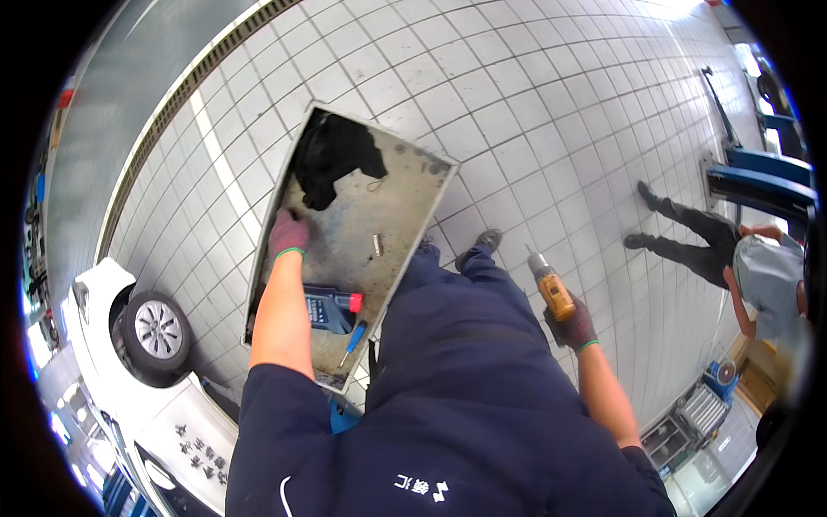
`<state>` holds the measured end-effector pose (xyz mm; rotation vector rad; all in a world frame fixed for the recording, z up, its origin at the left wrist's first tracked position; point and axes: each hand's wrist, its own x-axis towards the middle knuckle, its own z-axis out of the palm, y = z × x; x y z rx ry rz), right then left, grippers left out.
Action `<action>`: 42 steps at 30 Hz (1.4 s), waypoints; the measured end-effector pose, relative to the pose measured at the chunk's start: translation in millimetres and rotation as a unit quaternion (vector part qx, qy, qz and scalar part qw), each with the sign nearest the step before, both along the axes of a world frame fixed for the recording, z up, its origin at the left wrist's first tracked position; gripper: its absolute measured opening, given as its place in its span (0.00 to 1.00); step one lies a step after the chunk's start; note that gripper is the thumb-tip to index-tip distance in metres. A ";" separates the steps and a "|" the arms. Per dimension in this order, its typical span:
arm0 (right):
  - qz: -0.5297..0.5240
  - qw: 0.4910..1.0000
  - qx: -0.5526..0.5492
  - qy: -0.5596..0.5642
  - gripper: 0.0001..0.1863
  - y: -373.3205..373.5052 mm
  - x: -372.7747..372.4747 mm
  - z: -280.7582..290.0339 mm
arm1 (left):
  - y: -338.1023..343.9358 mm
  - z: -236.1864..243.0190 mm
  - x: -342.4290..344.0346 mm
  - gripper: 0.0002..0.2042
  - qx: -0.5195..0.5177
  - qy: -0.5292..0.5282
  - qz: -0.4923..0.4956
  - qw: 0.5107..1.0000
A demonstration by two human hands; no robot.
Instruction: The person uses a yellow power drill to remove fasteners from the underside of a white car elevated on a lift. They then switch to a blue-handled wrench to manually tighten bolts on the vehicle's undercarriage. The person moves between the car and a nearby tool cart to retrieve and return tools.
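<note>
My left hand (pixel 288 234), in a dark glove with a green cuff, rests on the top of a grimy metal cart tray (pixel 405 207) beside a black rag (pixel 340 157). It holds nothing that I can see. On the tray lie a blue box-shaped device with a red end (pixel 332 308), a blue-handled screwdriver (pixel 353 342) and a small metal piece (pixel 377 245). My right hand (pixel 573 330), also gloved, grips an orange cordless drill (pixel 551 289) at my side, its chuck pointing up and away. My dark blue coveralls (pixel 457 379) fill the lower middle.
White tiled floor (pixel 534 112) stretches around, with a drain grating (pixel 185 95) along the left. A white car with a wheel (pixel 158 332) stands at lower left. Another person (pixel 741 263) stands at right near a blue vehicle lift (pixel 762 177). Toolboxes (pixel 689 418) sit at lower right.
</note>
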<state>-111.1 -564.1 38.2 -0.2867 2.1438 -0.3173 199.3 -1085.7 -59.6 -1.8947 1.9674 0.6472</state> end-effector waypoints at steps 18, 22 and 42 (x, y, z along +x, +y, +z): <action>-0.016 0.850 -0.523 0.053 0.19 45.7 -91.2 91.0 | 307.8 196.6 -307.7 0.12 0.112 0.585 -0.155 0.788; 0.030 0.855 -0.496 0.149 0.24 81.8 -122.3 97.4 | 360.3 248.2 -371.4 0.10 0.355 0.637 0.159 0.665; -0.131 0.860 -0.418 0.262 0.27 146.6 -242.7 97.8 | 408.2 228.2 -606.5 0.07 0.490 0.522 -0.101 0.691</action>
